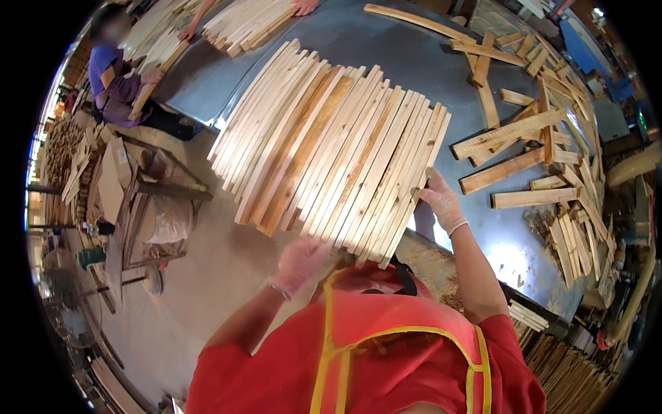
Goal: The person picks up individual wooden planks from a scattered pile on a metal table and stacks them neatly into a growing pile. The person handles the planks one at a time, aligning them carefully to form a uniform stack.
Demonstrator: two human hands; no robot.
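1. Workpiece position: A broad, fanned batch of narrow, pale wooden strips, with a few browner ones among them, lay side by side at the centre of the frame. Its lower ends appeared to project past the table edge, and both rows of ends were staggered.

2. Right hand: The right hand in a pale pinkish knit glove, right of centre, touched the side of the outermost strip. Whether its fingers closed underneath could not be told.

3. Left hand: The left hand in a similar glove, below centre, was blurred, its fingers seemingly curled, beside the lower ends. Contact or grip could not be confirmed.

4. Handling: The step in hand was judged to be handling the strips as one batch. Good practice called for steady side pressure from the right hand, light, even contact along the lower ends, and fingers kept from between strips. Uneven pressure risked splaying the outer strips.

5. Surroundings: A dark, smooth metal table extended across the upper frame. A loose heap of rough brown wooden pieces occupied the right; a co-worker in a purple top was at upper left.
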